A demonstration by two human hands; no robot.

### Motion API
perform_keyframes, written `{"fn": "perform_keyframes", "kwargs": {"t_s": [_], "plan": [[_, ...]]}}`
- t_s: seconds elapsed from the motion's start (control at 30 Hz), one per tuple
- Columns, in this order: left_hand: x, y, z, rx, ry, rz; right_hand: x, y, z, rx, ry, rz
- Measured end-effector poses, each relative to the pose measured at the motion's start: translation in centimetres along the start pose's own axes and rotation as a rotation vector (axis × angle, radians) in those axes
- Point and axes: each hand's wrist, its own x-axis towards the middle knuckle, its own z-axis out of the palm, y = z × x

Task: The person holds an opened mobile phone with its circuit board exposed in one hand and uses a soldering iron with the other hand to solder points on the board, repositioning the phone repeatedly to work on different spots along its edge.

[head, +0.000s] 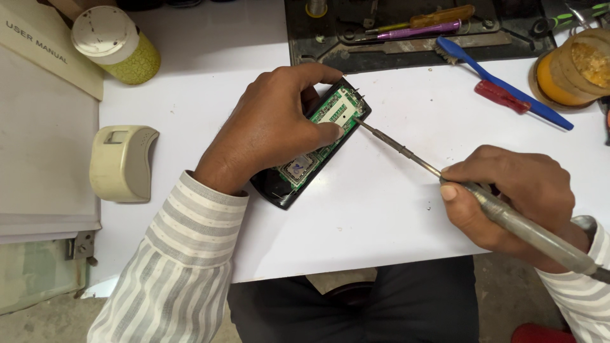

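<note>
White tabletop fills most of what you see, with a dark tool tray along its far edge holding screwdrivers, and a stack of pale booklets off to your left. A cream plastic cover lies face down just beside that stack, set apart from the work. Further out sit a yellow-green jar with a white lid, a blue brush and a small red piece touching it.

At the centre lies the opened black device, its green circuit board turned upward. Your left hand is clamped over it, fingers curled around the casing and a fingertip pressing the board, which seems meant to keep it from sliding. Your right hand is closed around the handle of a soldering iron, gripped like a pen, low and slanted so the tip meets the board's upper corner.
</note>
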Motion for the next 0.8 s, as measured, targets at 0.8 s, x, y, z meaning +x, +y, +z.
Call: {"fn": "perform_keyframes", "kwargs": {"t_s": [0.8], "plan": [[-0.1,-0.1,0.0,-0.005,0.010,0.013,0.1,-2.1,1.7,-0.111,0.083,-0.154]]}}
